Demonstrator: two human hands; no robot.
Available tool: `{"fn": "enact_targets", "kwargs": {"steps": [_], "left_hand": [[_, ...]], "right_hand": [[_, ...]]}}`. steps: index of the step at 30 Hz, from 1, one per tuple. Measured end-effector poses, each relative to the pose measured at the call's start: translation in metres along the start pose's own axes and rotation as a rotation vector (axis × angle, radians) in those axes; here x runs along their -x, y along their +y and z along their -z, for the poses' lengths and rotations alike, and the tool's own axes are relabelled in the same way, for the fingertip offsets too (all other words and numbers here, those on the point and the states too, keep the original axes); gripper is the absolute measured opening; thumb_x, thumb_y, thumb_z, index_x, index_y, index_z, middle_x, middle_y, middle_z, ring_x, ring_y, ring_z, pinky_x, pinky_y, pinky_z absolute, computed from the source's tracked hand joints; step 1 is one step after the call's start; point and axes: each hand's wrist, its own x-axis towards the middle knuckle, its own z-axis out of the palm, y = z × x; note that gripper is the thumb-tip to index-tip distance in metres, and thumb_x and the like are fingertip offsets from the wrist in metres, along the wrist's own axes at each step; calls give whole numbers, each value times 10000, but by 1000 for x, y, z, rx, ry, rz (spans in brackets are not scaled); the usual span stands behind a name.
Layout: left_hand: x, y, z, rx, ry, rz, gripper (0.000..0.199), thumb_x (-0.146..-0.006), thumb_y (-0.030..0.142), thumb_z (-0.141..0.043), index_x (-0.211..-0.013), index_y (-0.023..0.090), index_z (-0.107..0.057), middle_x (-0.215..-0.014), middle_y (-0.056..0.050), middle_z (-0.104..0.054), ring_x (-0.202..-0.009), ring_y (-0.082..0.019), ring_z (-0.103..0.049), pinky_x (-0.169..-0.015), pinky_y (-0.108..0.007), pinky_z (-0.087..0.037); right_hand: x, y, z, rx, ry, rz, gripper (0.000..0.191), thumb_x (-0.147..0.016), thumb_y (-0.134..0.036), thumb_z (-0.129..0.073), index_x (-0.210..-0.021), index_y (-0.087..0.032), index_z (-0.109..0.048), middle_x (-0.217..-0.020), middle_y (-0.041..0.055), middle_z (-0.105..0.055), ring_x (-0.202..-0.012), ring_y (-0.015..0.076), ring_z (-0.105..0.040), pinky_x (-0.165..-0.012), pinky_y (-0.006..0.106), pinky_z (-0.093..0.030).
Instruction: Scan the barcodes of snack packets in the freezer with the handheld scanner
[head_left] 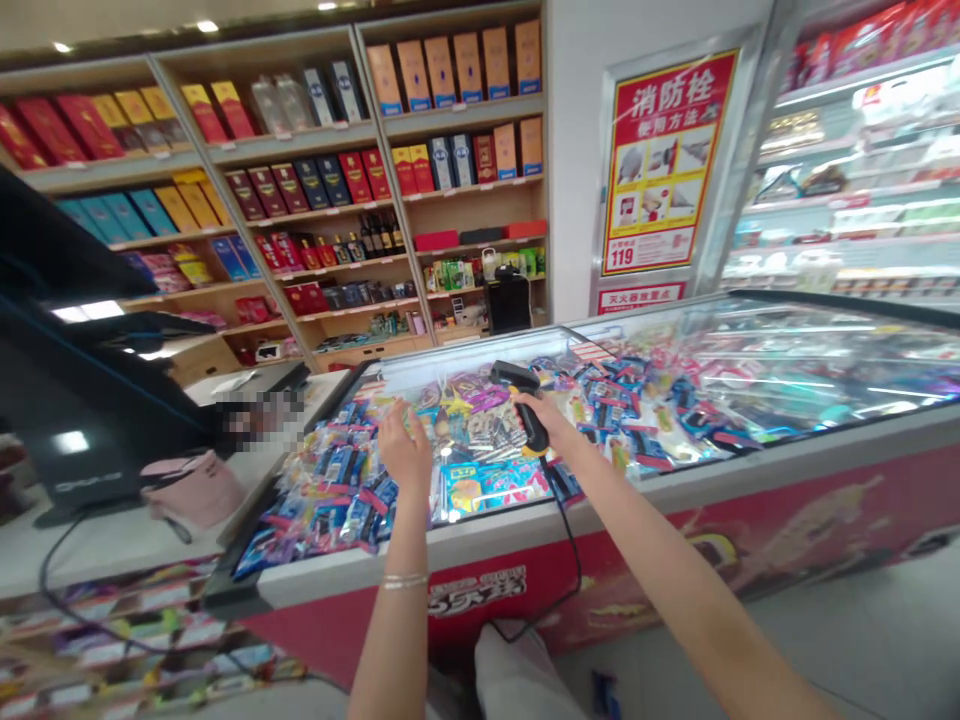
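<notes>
My right hand (546, 420) is wrapped round the handle of a black barcode scanner (531, 425) with yellow trim, its head tilted up and to the left and its cable hanging down. My left hand (405, 442) is raised over the glass-topped freezer (465, 522), its fingers bent upward around a small item whose details are too blurred to make out. Under both hands, many blue and pink packets (337, 470) lie in the freezer, along with a light-blue package (495, 485) near the front edge.
A dark monitor (82, 400) and a pink bag (193, 488) stand on the counter at left. Shelves of boxed goods (322, 185) line the back wall. A red poster (664, 165) hangs at right. The scanner's cable crosses the freezer front.
</notes>
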Motion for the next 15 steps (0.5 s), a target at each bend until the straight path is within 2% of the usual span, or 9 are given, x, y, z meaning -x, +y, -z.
{"fn": "enact_targets", "kwargs": {"steps": [4, 7, 12, 15], "left_hand": [[-16, 53, -44, 98, -94, -111, 332, -943, 329, -342, -1127, 170, -567, -1199, -114, -623, -1120, -219, -557, -965, -334, -403], [-19, 76, -83, 109, -189, -126, 316, -936, 294, -355, -1150, 172, -553, -1175, -116, -626, -1107, -225, -565, -930, -329, -420], [-7, 87, -150, 47, -400, -62, 309, -932, 245, -353, -1166, 164, -536, -1110, -124, -641, -1066, -235, -587, -881, -338, -446], [4, 85, -179, 41, -515, -6, 293, -911, 208, -388, -1164, 168, -532, -1092, -126, -647, -1056, -228, -598, -857, -329, -457]], "right_hand": [[-6, -38, 50, 43, 99, 80, 176, -665, -261, -716, -647, -158, -574, -505, -17, -572, -388, 72, -479, -370, 182, -401], [-12, -54, 79, 83, 169, 109, 196, -662, -275, -720, -642, -162, -562, -491, -17, -569, -379, 79, -482, -371, 191, -413], [-24, -52, 124, 162, 291, 88, 194, -637, -270, -730, -636, -162, -570, -451, -19, -559, -348, 89, -471, -346, 198, -401], [-29, -43, 145, 188, 362, 75, 182, -637, -252, -728, -602, -149, -581, -463, 3, -577, -359, 92, -490, -354, 196, -410]]}}
